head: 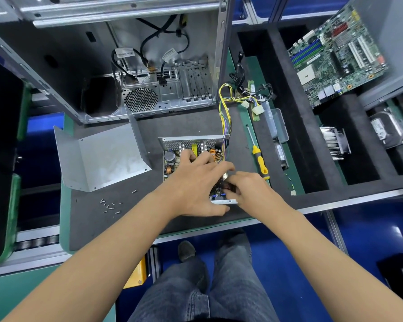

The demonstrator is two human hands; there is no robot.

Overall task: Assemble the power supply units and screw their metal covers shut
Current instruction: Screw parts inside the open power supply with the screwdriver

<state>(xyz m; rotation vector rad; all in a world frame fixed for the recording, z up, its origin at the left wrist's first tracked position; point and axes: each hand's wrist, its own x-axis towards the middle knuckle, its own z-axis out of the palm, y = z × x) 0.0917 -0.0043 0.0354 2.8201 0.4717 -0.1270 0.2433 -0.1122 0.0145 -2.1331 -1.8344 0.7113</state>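
My left hand [197, 182] lies spread over the open power supply unit [193, 159] in the middle of the frame, fingers fairly straight and fanned out, their tips resting on the parts of the circuit board; the thumb reaches down along the unit's near edge. It grips nothing — it presses and steadies. My right hand [247, 189] comes in just to the right of it, fingers curled in towards the lower right corner of the unit, where small dark wires and blue-tipped bits show. The fingertips seem to pinch something there, but I cannot tell exactly what, for the fingers hide it.

The unit sits on the dark grey mat [116, 219], its perforated back wall towards the top of the frame and its bundle of yellow and black cables [225, 112] running upward. Its metal cover [100, 156] lies off, open side up, to the left of the unit and apart from it. A scatter of small screws [109, 206] lies on the mat in the lower left, below the cover. A yellow-handled screwdriver [258, 156] lies just right of the unit — untouched. Above, an open computer case [149, 66] fills the upper left, and a motherboard [335, 54] lies at the upper right.
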